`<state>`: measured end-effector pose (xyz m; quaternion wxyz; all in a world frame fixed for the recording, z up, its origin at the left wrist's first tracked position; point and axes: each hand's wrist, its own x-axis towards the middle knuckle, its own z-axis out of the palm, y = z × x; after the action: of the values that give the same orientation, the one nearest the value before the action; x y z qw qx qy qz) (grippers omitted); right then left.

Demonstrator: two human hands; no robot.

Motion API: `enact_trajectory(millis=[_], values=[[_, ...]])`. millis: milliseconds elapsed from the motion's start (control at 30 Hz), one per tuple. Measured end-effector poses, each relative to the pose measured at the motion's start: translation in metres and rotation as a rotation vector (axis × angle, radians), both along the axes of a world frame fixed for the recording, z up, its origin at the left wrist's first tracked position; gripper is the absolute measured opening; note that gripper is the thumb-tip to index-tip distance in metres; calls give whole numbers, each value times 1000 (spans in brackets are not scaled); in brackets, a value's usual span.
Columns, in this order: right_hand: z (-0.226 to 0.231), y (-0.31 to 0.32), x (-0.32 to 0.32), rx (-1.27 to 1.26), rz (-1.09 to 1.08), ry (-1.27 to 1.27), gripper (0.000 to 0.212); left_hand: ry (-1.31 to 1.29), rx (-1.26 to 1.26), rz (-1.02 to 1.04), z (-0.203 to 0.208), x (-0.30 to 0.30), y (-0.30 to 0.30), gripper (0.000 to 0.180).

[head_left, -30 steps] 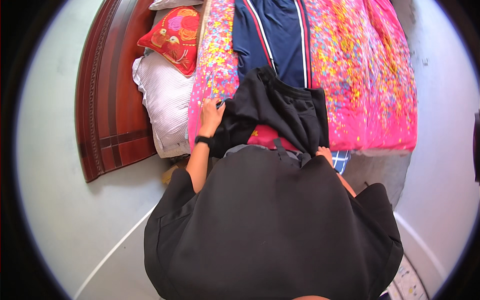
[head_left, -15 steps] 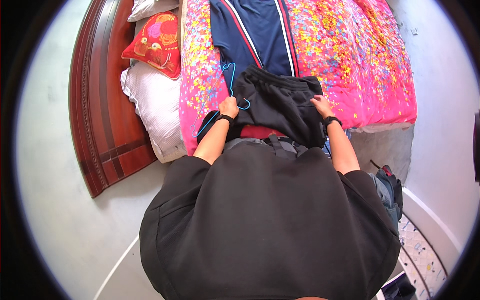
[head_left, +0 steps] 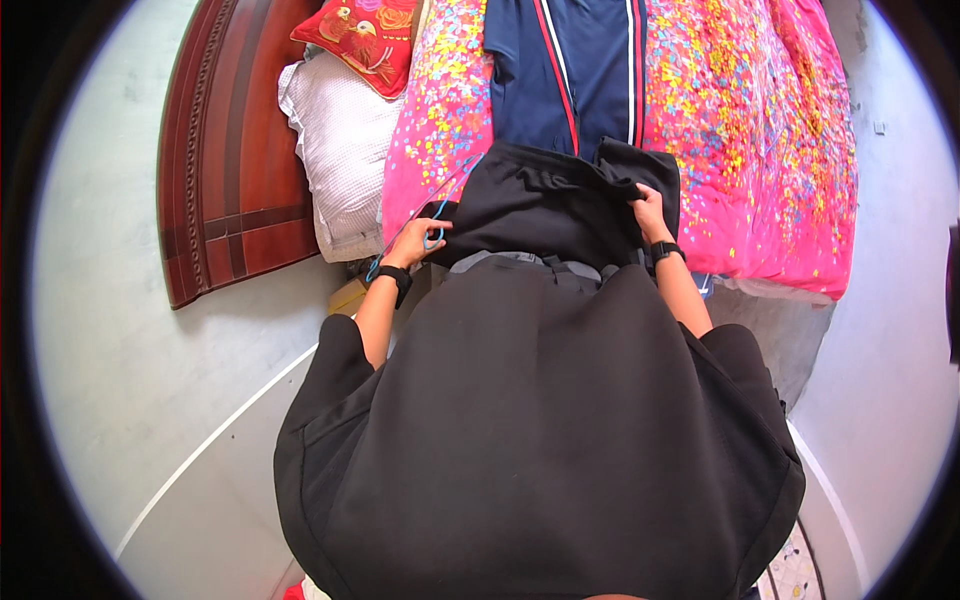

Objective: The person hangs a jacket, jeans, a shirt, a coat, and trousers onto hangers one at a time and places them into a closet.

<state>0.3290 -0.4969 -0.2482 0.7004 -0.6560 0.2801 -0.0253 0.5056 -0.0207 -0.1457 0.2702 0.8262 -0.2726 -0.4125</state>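
Evidently both hands are gripping a black fabric garment (head_left: pixel 545 200) at the near edge of the bed.

Left hand (head_left: pixel 420 240) is curling its fingers around one side together with a thin blue wire hanger (head_left: pixel 432 215); right hand (head_left: pixel 650 210) is pinching the other side, seemingly spreading it flat over the pink flowered bedspread (head_left: pixel 740 120), below a navy striped garment (head_left: pixel 575 70).

Illumination: bright, even and diffuse, with soft shadows only. Focus is sharp at centre. Fisheye distortion bends straight edges toward the rim (a black vignette encircles the frame).
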Motion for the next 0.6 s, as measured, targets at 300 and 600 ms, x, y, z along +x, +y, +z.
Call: enact_trajectory(millis=[300, 600], values=[[30, 18, -65, -381, 530, 419, 50, -299, -481, 261, 50, 27, -78, 34], [66, 77, -36, -772, 424, 824, 68, -45, -607, -235, 98, 77, -256, 31]])
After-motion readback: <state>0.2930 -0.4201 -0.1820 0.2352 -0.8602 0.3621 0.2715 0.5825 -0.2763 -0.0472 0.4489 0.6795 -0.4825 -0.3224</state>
